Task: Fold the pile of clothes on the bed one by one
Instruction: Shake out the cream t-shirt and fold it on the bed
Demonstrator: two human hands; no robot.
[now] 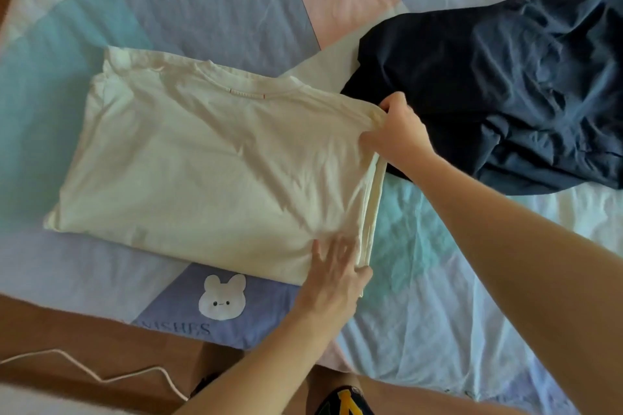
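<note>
Near the front edge of the bed (438,313), on its pastel patchwork cotton cover, lies a cream short-sleeved cotton T-shirt (209,165), back side up with its ribbed collar toward the far side. It looks already narrowed: both long sides seem folded in, leaving a broad rectangle, though the layers underneath are hidden.

Along the shirt's right-hand fold, the right hand (397,135) has its grip clenched on the upper corner near the shoulder seam, fingers pinching the cloth and lifting it slightly. The left hand (337,273) lies with straight fingers pressed flat on the lower corner of the same fold, its grip released, holding nothing.

Toward the bed's right edge, a crumpled dark navy garment (505,84) sits in a loose heap, touching the shirt's upper right corner. It is wholly unfolded; whether it is one piece or several I cannot tell from this view.

No finished, stacked clothing is visible, so the task seems to be early. My judgement is that the cream shirt is mid-fold, with the final crosswise folds left, and the navy heap remains entirely to do afterwards. A white cord (101,377) trails on the wooden floor beside the bed.
</note>
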